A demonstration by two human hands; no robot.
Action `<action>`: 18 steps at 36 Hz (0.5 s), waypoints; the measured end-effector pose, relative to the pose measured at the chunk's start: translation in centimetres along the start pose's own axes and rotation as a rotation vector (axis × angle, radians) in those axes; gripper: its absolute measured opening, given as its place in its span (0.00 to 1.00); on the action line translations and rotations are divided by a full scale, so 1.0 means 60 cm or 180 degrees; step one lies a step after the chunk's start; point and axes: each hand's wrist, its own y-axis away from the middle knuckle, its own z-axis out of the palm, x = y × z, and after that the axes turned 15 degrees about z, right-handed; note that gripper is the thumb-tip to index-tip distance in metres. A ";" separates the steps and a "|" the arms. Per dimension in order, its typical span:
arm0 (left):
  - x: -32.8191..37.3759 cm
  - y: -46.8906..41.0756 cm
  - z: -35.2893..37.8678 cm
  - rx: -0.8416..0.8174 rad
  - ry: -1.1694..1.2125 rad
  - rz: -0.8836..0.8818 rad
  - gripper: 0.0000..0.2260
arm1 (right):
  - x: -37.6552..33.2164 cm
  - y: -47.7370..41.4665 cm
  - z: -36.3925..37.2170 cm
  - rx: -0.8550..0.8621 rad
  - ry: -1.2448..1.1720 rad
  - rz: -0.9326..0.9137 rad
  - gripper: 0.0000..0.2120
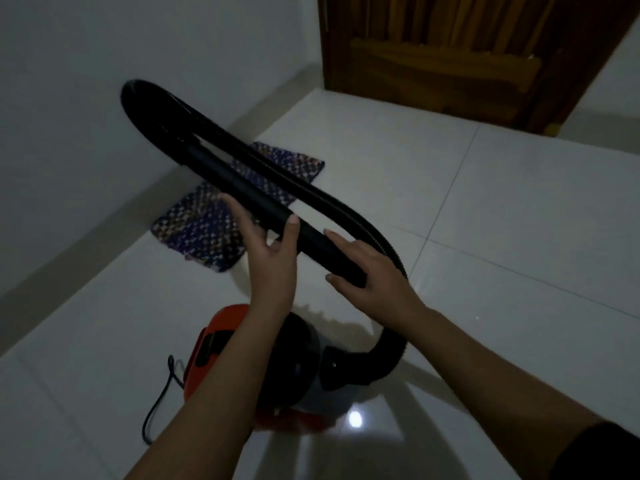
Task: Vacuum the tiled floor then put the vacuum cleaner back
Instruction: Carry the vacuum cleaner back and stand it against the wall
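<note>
An orange and black canister vacuum cleaner point(221, 344) sits on the white tiled floor point(502, 202) below my arms. Its black ribbed hose point(346, 207) rises from the front of the canister, loops up to the left and doubles back as a rigid black tube point(242, 188). My left hand point(270, 247) cups the tube from below, thumb over its top. My right hand point(367, 268) wraps the tube's near end, fingers over it. The tube is held in the air, slanting from upper left to lower right.
A multicoloured woven mat point(207, 226) lies on the floor by the white wall point(104, 98) on the left. A brown wooden door point(450, 57) stands at the back. A black power cord point(159, 400) trails left of the canister.
</note>
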 end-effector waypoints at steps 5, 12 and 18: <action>-0.026 -0.002 0.009 -0.0149 0.0278 0.0279 0.37 | 0.004 -0.015 -0.014 -0.0089 0.0381 -0.0076 0.30; -0.024 0.022 -0.009 -0.0232 0.0661 0.0248 0.39 | -0.017 -0.014 -0.045 -0.0019 -0.0749 0.0670 0.20; -0.013 0.035 -0.019 -0.0276 0.0512 0.0143 0.40 | 0.048 -0.007 -0.047 -0.0033 -0.0285 0.2147 0.30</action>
